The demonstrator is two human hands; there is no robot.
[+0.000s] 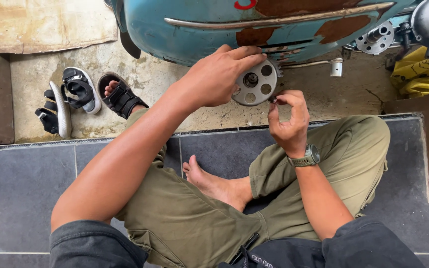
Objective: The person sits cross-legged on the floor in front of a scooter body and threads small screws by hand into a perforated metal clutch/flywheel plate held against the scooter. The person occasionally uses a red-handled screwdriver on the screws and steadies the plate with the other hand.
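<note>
My left hand (pixel 220 75) rests on a round silver metal disc with several holes (pixel 257 84), mounted low on a worn blue scooter body (pixel 254 27) with rust patches. The fingers lie over the disc's upper left edge. My right hand (pixel 289 118) is just to the right of the disc, thumb and fingertips pinched on a small dark part that is too small to identify. A watch sits on that wrist. I sit cross-legged in olive trousers, one bare foot (pixel 209 181) in front of me.
A pair of black and white sandals (pixel 68 99) lies at the left on the concrete; my other foot wears a sandal (pixel 120 97). Another holed disc (pixel 376 38) and engine parts sit at upper right, beside a yellow cloth (pixel 423 74). Dark grey tiles lie below.
</note>
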